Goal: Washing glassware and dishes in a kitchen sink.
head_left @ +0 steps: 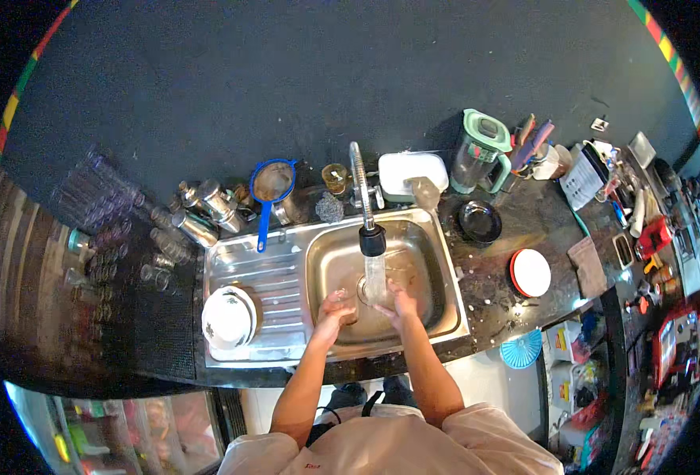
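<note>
Water runs from the black head of a flexible metal faucet into the stainless steel sink basin. At the basin's left side, my left hand is closed around a small clear glass. Just right of the stream is my right hand, fingers spread, with nothing plainly in it. White bowls or plates lie stacked on the ribbed drainboard. A steel wool scrubber rests behind the sink.
Behind the drainboard are a blue-handled strainer and metal canisters. A white container and green-lidded pitcher stand at the back. Right of the sink are a black bowl and a white, red-rimmed plate. Glassware crowds the left.
</note>
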A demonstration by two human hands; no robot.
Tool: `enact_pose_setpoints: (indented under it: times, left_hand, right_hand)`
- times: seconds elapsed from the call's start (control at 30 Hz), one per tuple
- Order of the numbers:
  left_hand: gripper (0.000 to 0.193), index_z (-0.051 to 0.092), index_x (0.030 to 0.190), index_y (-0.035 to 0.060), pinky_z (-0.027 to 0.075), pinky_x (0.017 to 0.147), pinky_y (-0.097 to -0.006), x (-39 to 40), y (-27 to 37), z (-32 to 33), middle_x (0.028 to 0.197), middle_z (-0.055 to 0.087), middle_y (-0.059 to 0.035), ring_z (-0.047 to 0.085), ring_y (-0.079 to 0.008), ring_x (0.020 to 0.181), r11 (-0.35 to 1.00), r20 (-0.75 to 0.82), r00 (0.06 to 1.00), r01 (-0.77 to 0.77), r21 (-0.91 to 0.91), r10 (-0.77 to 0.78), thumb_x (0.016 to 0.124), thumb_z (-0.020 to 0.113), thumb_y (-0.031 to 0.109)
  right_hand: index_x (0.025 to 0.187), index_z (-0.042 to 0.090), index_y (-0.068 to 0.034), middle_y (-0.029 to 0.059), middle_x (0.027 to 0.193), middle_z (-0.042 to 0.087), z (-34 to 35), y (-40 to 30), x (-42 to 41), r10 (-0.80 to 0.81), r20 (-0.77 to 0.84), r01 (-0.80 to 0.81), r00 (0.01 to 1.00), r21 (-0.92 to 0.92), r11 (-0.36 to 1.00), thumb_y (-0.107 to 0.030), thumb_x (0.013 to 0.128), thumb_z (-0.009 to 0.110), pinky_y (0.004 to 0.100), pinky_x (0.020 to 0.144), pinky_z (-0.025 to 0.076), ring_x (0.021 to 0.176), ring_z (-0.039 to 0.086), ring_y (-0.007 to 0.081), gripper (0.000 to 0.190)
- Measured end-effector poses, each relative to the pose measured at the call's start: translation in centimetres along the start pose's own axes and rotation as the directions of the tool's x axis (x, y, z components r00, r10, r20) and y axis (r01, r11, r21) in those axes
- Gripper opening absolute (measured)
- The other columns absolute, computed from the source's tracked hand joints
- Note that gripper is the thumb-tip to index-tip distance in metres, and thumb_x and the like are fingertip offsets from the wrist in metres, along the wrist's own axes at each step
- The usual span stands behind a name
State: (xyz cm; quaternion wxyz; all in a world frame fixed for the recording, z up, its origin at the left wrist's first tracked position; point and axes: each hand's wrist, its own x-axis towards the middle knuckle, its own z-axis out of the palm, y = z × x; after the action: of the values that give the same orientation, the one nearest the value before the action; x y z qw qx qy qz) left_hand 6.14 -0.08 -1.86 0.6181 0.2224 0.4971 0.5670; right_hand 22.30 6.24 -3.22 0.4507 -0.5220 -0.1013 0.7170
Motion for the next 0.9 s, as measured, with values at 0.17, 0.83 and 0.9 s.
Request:
enact_pose_setpoints:
  times: [0.17, 0.83, 0.9]
  left_hand:
    - [0.039, 0.046, 0.104, 0.0075, 0.044, 0.068, -0.0334, 0.2, -0.9, 2.6, 0.089, 0.053, -0.0119, 0.053, -0.0234, 0.079, 0.756, 0.163, 0.919, 0.389, -0.526, -0.359, 0.072, 0.059, 0.028]
    - [0.036, 0.050, 0.100, 0.0092, 0.045, 0.056, -0.0344, -0.1, 0.3, 0.4, 0.081, 0.058, -0.0092, 0.056, -0.0219, 0.069, 0.921, -0.020, 0.975, 0.202, -0.334, -0.221, 0.079, 0.051, 0.039]
    - [0.032, 0.049, 0.102, 0.0082, 0.047, 0.057, -0.0360, 0.8, -2.1, -0.4, 0.085, 0.058, -0.0096, 0.058, -0.0223, 0.072, 0.929, 0.018, 0.986, 0.163, -0.333, -0.166, 0.082, 0.048, 0.034]
  right_hand:
    - [0.099, 0.044, -0.008, 0.0139, 0.084, 0.058, -2.5, -2.5, -0.3, -0.508, 0.198, 0.297, 0.838, -0.947, 0.120, -0.023, 0.053, 0.076, 0.0356, 0.068, 0.047, 0.080, 0.058, 0.0286, 0.059]
    - [0.104, 0.050, -0.011, 0.0118, 0.098, 0.055, -1.0, -2.1, 0.5, 0.330, 0.688, -0.554, 0.646, 0.126, 0.823, -0.029, 0.075, 0.051, 0.0394, 0.074, 0.045, 0.086, 0.054, 0.0274, 0.034]
    - [0.102, 0.050, -0.010, 0.0117, 0.095, 0.055, -0.7, -2.6, 0.1, 0.345, 0.641, -0.518, 0.686, 0.096, 0.850, -0.028, 0.076, 0.051, 0.0392, 0.072, 0.045, 0.083, 0.054, 0.0272, 0.032]
